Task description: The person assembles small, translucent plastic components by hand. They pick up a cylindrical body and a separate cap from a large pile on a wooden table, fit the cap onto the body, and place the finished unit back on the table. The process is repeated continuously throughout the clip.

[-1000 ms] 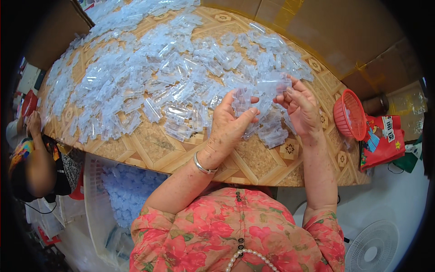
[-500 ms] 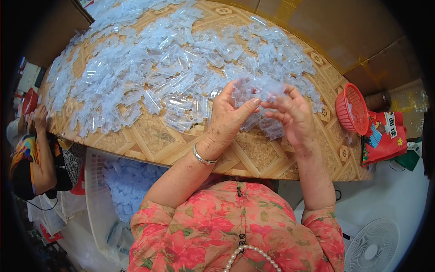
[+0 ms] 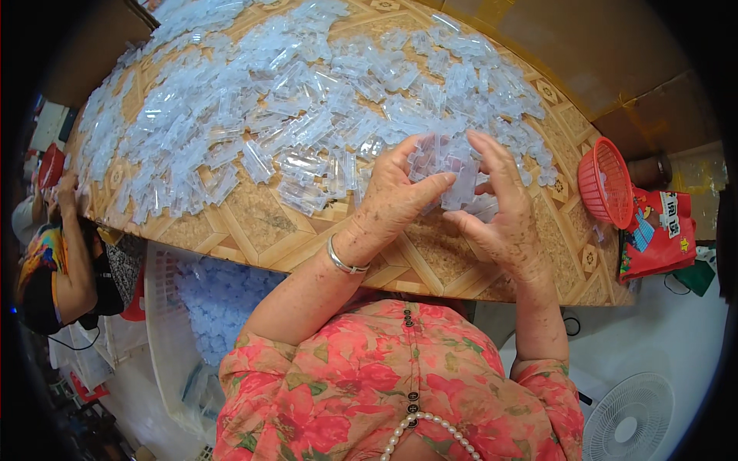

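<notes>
My left hand [image 3: 396, 188] is closed on clear plastic pieces [image 3: 440, 156], with its thumb pressed across their near side. My right hand [image 3: 503, 203] curves around a flat, clear rectangular piece [image 3: 463, 184] beside them, thumb at its lower end and fingertips near its upper end. Whether the pieces between my hands are joined, I cannot tell. Below and beyond both hands, a wide heap of similar clear plastic pieces [image 3: 307, 127] covers much of the patterned tabletop [image 3: 257, 230].
Right of my hands stand a red plastic basket [image 3: 593, 188] and a red bag [image 3: 657, 238]. Cardboard [image 3: 569, 54] walls the far side. A white crate [image 3: 163, 323] with bluish pieces sits below the table edge, near a fan [image 3: 630, 422]. Another person [image 3: 65, 269] works at left.
My right hand has opened wider around the piece, its thumb dropping lower. The plastic between my hands, blurred before, now shows sharply. My left hand keeps its hold and has shifted slightly.
</notes>
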{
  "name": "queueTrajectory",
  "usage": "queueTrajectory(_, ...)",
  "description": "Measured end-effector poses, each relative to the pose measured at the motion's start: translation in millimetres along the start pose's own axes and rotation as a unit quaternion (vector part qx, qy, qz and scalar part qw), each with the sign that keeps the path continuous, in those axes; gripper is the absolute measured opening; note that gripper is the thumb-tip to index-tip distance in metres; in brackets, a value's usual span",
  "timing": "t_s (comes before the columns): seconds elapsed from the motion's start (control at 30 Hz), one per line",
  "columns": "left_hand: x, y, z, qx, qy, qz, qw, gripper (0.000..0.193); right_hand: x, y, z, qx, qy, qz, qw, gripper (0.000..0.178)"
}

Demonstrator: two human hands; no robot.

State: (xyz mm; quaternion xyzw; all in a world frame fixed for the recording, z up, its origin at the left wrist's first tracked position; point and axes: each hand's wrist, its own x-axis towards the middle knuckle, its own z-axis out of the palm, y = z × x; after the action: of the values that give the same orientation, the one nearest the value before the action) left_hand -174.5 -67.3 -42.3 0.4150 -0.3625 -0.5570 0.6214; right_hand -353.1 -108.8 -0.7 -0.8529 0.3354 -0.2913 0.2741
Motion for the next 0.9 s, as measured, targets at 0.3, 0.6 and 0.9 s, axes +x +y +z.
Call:
queueTrajectory(0.3, 2.5, -5.6, -2.4, -0.088, -0.069, -0.04, 0.993, 0.05, 1.3, 7.3, -2.4, 0.132, 0.008, 0.1, 0.986, 0.083)
queueTrajectory(0.6, 2.7, -12.7, -6.5, -0.139, -0.024, -0.017, 0.99, 0.053, 12.6, 7.3, -0.3, 0.135, -0.012, 0.106, 0.985, 0.08)
queueTrajectory(0.9, 2.2, -6.1, 1.0, -0.128, 0.083, 0.079, 0.985, 0.041, 97.5, 26.2, 11.2, 0.092, 0.001, 0.015, 0.996, 0.06)
